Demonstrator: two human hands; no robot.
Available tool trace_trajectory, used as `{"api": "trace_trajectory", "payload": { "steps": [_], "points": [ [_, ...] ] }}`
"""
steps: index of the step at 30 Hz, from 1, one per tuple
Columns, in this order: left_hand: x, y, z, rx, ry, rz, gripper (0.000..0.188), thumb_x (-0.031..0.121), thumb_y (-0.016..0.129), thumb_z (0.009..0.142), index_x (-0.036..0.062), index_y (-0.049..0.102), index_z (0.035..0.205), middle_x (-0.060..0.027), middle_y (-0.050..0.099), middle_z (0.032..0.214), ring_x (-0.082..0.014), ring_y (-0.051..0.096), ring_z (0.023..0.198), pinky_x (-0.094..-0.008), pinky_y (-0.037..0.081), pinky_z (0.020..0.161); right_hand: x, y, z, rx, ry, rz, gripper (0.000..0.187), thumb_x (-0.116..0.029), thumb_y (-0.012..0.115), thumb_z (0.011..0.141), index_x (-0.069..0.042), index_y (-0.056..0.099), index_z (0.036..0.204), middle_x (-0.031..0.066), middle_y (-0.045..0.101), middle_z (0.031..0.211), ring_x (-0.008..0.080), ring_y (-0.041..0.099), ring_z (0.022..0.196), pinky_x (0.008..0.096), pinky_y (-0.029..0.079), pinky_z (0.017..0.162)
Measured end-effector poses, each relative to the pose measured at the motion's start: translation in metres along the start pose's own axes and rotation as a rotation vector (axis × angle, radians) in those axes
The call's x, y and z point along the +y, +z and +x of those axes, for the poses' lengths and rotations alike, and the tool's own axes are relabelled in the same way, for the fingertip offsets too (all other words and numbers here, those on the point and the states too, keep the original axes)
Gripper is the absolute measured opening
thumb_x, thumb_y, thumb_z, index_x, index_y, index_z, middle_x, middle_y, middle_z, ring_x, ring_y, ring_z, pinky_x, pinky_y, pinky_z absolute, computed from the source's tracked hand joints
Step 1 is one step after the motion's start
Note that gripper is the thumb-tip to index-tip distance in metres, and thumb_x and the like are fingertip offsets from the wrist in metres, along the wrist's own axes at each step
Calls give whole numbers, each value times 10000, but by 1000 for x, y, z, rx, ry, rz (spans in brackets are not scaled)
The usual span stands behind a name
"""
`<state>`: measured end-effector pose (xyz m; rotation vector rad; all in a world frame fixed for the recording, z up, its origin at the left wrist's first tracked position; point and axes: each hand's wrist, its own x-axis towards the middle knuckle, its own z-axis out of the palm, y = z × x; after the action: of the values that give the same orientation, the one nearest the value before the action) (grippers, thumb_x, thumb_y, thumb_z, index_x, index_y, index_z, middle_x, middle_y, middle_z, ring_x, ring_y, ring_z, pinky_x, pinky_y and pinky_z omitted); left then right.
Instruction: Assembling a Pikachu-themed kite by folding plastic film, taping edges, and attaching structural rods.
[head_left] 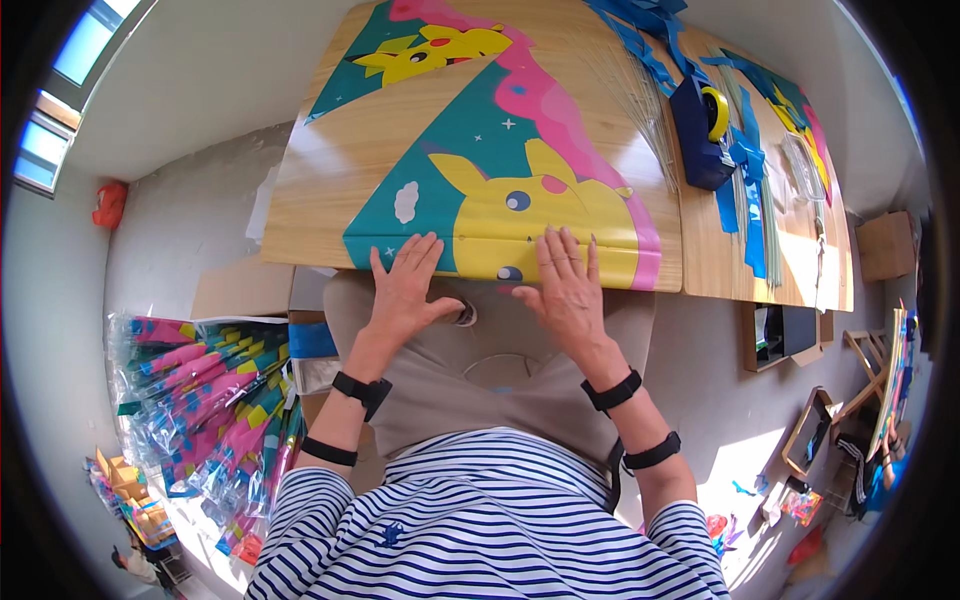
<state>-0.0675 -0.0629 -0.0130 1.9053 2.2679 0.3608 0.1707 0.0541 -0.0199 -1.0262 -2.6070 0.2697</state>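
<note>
A printed triangular sheet that looks like a kite sail point(480, 150) lies flat on the wooden table, teal with a yellow cartoon animal and a pink border. A straight fold or seam runs along its near side, close to the table's front edge. My left hand point(405, 285) rests on that near edge, fingers stretched over the teal part and thumb pointing inward. On the yellow part, my right hand point(570, 290) lies palm down with its fingers extended. Nothing is gripped in either hand. Both thumbs sit at or just past the table edge.
Another printed sheet point(425, 55) lies farther back. To the right are thin rods point(630, 90), a dark blue tape dispenser point(700, 130) with yellow tape, and blue strips point(755, 220). Bagged colourful bundles point(210, 400) stand at lower left, beside a cardboard box point(240, 290).
</note>
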Motion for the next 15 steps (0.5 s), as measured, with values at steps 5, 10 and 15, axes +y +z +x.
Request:
{"api": "trace_trajectory", "payload": {
  "steps": [5,10,15],
  "points": [
    [2,1,-6,23,7,4,910,444,813,665,87,464,1426,-54,421,1515,-241,353,1421,-731,105,1097,-46,25,23,-56,-170,65,811,-496,667,818,-7,452,1428,136,386,1532,292,289,1460,549,172,1186],
    [1,0,-8,55,37,-7,867,422,794,685,78,478,1415,-58,426,1509,-245,354,1419,-730,100,1099,-52,30,22,-123,-170,10,827,-503,669,803,-10,451,1431,124,371,1544,278,276,1468,557,164,1187],
    [4,0,-5,57,87,11,875,423,791,717,99,438,1449,-52,394,1535,-242,325,1441,-717,82,1111,-55,33,24,-109,-163,32,840,-481,694,785,-9,446,1434,117,367,1549,276,282,1467,564,160,1185]
  ]
}}
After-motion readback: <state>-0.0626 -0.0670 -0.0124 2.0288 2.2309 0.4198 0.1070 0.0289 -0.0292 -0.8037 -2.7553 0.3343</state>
